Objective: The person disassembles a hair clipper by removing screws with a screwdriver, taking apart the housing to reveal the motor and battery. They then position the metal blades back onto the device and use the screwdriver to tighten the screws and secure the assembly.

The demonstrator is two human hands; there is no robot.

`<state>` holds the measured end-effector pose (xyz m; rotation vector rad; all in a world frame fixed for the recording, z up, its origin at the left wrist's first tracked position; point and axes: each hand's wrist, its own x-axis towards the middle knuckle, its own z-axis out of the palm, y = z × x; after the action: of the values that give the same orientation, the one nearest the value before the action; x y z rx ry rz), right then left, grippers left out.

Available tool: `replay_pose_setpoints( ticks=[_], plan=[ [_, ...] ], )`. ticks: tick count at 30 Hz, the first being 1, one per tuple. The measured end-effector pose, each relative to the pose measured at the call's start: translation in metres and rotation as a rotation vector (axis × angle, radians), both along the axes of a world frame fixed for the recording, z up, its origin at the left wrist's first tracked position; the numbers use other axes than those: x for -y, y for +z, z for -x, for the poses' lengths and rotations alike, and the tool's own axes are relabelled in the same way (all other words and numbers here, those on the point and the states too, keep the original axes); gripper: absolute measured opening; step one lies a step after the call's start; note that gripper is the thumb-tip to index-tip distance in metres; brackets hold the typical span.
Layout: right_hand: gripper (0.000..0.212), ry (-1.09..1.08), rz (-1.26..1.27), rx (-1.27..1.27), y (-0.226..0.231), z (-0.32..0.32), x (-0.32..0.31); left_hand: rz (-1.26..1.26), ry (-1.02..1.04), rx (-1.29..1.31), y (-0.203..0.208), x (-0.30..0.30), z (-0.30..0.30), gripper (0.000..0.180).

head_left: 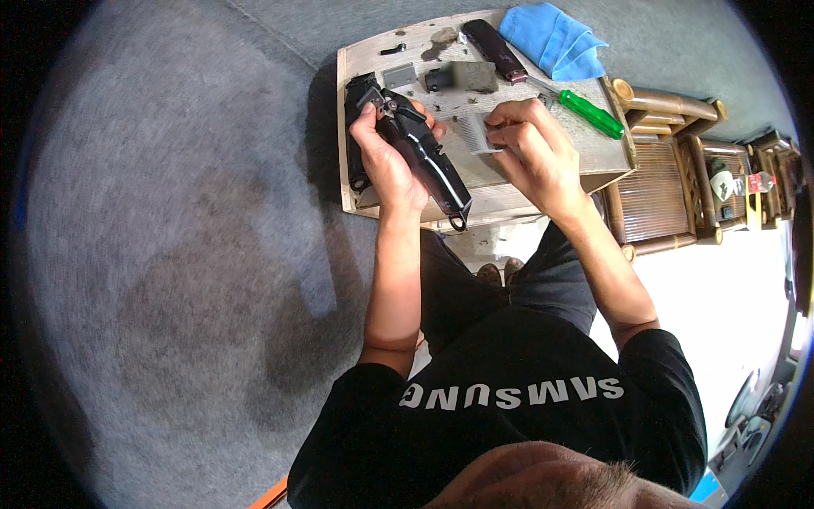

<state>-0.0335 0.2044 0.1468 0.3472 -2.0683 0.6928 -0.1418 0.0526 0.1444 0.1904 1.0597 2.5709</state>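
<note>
My left hand (392, 163) is closed round a black hair clipper (428, 161), whose metal head points away from me and whose looped end points toward me. The thumb lies against the clipper's head. To the right, apart from the clipper, my right hand (538, 153) pinches a small pale comb (476, 134) with fine teeth above the wooden table (445, 197). Its fingers cover one end of the comb. A second black clipper (356, 174) lies at the table's left edge, partly hidden behind my left hand.
A metal clipper blade (399, 76), a greyish block-like piece (475, 77) and small loose parts lie on the table. Farther back are a dark red clipper (494, 51) and a folded blue cloth (553, 41). A green-handled screwdriver (591, 114) lies right, near bamboo furniture (653, 191).
</note>
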Motion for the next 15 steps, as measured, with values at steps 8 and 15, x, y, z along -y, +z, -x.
replay_pose_setpoints(
  ticks=[8,15],
  plan=[
    [0.030,0.026,0.067,-0.128,-0.0067,-0.0010,-0.0022,0.048,0.017,-0.004,0.0008,-0.0010,-0.0019,0.044],
    [0.029,0.021,0.066,-0.116,-0.0049,0.0023,-0.0033,0.051,0.019,-0.005,0.0027,0.0000,-0.0023,0.041]
  ],
)
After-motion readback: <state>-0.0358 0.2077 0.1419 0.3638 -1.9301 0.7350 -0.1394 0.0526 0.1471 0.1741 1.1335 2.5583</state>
